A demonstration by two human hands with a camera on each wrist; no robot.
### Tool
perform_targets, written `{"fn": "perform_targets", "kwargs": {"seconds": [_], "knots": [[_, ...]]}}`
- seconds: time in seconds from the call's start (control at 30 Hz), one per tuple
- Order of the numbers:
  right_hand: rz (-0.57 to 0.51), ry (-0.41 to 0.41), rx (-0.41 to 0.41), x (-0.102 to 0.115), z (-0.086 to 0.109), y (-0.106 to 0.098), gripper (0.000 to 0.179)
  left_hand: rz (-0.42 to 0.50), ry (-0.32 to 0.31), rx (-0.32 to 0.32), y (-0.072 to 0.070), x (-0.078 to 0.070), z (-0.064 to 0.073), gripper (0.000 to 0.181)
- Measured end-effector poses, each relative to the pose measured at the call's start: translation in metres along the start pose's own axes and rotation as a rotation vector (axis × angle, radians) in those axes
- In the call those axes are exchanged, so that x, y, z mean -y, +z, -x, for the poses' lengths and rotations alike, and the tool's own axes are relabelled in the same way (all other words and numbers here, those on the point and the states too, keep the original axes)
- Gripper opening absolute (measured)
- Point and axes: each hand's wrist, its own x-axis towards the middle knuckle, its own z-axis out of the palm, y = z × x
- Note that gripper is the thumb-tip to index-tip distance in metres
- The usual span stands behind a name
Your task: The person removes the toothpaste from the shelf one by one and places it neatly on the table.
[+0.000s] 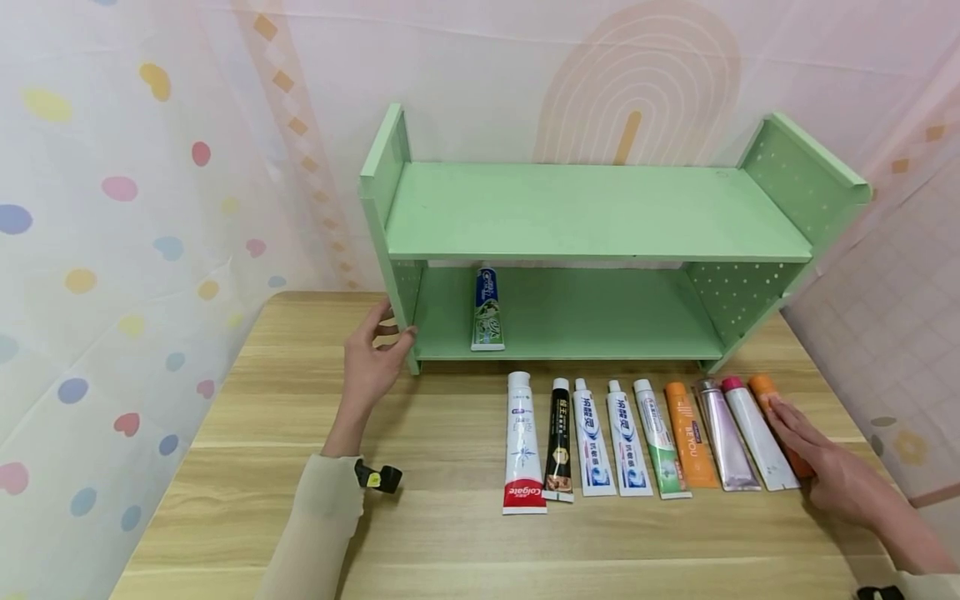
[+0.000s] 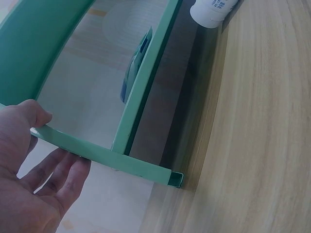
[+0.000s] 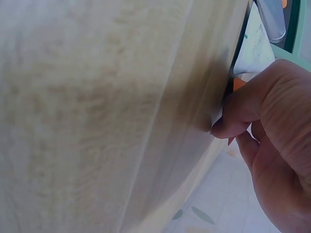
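Note:
My left hand (image 1: pixel 372 354) grips the left side panel of a green two-tier shelf (image 1: pixel 592 208). In the left wrist view the thumb lies on one side of the panel edge and the fingers on the other. At the right end of a row of tubes, my right hand (image 1: pixel 832 467) holds an orange toothpaste tube (image 1: pixel 762 387) lying on the table, fingers along its top and much of it hidden. Beside it lie a white tube with a pink cap (image 1: pixel 761 433) and a silvery-pink tube (image 1: pixel 727 437).
A green and blue toothpaste tube (image 1: pixel 487 310) lies on the lower shelf board. Further left in the row are a Colgate tube (image 1: pixel 523 442), a black tube (image 1: pixel 559 437), several white tubes and an orange tube (image 1: pixel 690 437). A patterned curtain (image 1: pixel 150 208) hangs behind the wooden table (image 1: pixel 442 533).

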Motion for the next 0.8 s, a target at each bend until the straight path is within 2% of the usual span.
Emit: {"fn": "perform_targets", "kwargs": {"seconds": [0.33,0.5,0.63,0.8], "knots": [[-0.016,0.062,0.052,0.000,0.001,-0.008,0.120,0.000,0.002,-0.001,0.000,0.000,0.000,0.054],[-0.014,0.111,0.051,0.001,-0.002,-0.011,0.104,-0.002,0.007,0.000,0.001,0.000,0.000,0.054],[0.053,0.120,-0.046,0.004,-0.008,-0.014,0.089,-0.006,0.011,0.005,0.001,-0.001,0.000,0.054],[0.060,0.100,-0.205,0.011,-0.017,-0.016,0.076,-0.011,0.014,0.007,0.000,-0.002,0.001,0.055]]}}
